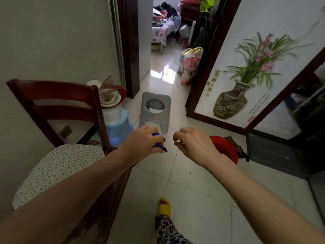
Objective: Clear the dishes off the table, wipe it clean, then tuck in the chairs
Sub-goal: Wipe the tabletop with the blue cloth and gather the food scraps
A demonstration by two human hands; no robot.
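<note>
Chair (58, 103) edge beside left hand (140, 141); tiled floor (184, 182) open ahead.

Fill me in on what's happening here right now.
A person stands in a tiled hallway with both arms stretched forward. The left hand is closed around a crumpled blue cloth; the right hand is empty, fingers loosely curled. A wooden chair with a floral cushion is at the left, and dishes are stacked on an upturned water jug behind it. A grey plastic stool stands ahead. No table is in view.
</note>
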